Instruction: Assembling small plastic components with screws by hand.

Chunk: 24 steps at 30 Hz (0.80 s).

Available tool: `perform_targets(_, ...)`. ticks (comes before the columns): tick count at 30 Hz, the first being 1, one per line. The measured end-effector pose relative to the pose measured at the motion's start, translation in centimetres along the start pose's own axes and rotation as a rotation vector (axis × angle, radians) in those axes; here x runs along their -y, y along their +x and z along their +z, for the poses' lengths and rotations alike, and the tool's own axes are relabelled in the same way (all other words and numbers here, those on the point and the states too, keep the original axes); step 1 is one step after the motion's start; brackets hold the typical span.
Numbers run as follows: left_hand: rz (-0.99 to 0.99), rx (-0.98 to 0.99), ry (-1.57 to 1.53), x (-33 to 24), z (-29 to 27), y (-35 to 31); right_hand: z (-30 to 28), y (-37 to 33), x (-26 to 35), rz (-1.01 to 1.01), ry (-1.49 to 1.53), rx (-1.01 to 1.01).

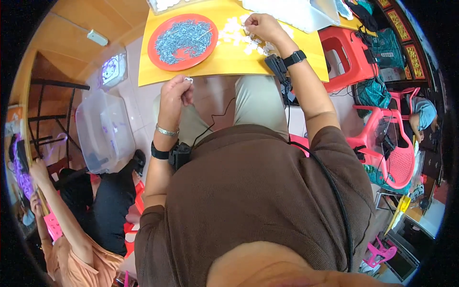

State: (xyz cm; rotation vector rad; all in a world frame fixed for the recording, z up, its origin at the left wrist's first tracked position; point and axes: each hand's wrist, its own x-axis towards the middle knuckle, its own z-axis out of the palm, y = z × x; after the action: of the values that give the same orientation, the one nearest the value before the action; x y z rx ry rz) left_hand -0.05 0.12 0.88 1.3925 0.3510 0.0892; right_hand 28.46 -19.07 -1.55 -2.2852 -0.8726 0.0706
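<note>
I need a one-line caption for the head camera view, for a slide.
Seated person's left hand pinches a small white part while the right hand reaches among white parts beside a red plate on a yellow table.

On our yellow table (229, 64) the red plate (182, 41) of grey pieces fills the left part and the white pieces (239, 36) lie just right of it, so the bare near strip is where we can pass. A clear tub (296, 14) blocks the far edge. Off the left edge stands a clear bin (103, 131), off the right a red stool (346, 55).
</note>
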Motion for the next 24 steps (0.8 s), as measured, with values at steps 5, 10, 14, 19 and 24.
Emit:
perform_targets(5, 0.008, -0.003, -0.006, 0.2, -0.2, -0.5, -0.1, -0.9, 1.3, -0.184, -0.330, -0.026)
perform_targets(10, 0.025, -0.006, 0.021, 0.1, -0.4, -0.8, -0.6, -1.2, 1.4, -0.079, -0.297, -0.058)
perform_targets(14, 0.029, -0.015, 0.010, 0.1, -0.4, -0.9, -0.8, -1.0, 2.2, -0.107, -0.333, -0.032)
perform_targets(19, 0.009, -0.021, 0.006, 0.1, -0.1, -0.9, 0.0, -0.1, 1.8, -0.104, -0.394, 0.066)
perform_targets(24, 0.022, -0.014, 0.011, 0.0, -0.5, -1.0, 0.1, 0.3, 1.3, -0.099, -0.366, 0.093)
